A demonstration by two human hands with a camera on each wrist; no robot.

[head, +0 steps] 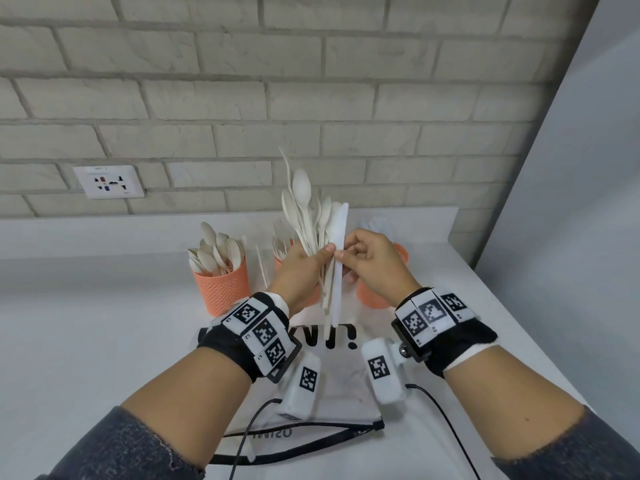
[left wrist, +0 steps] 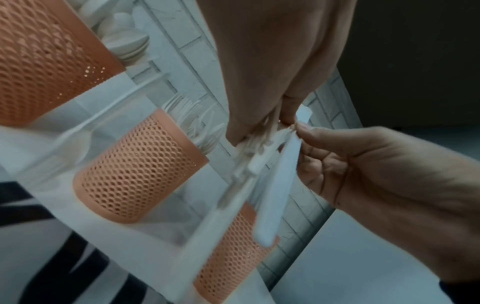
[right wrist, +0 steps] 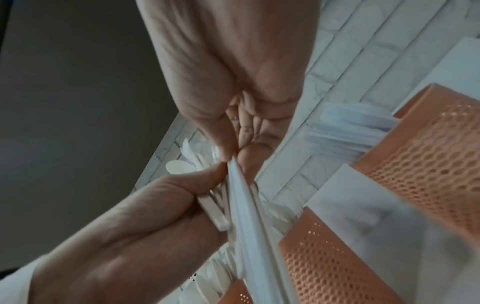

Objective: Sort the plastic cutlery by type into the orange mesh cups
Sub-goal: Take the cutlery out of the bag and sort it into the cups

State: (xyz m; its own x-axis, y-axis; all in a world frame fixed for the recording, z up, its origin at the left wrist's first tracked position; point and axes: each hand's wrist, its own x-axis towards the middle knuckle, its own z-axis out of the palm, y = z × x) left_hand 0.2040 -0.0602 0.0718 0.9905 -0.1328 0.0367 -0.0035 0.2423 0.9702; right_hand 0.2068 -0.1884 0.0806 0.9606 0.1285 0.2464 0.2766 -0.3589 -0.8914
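The left hand [head: 300, 271] grips a spoon bundle [head: 304, 209] upright; right-hand fingers [head: 343, 255] pinch the white knife [head: 338, 258] beside it.

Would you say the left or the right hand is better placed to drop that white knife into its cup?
Right, probably: the right hand already pinches the white knife and hovers above the knife cup, while the left hand grips the remaining bundle.

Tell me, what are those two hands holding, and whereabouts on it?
The left hand grips a bunch of mixed cutlery around the handles. The right hand pinches a white knife at about mid-length, at the bunch's edge.
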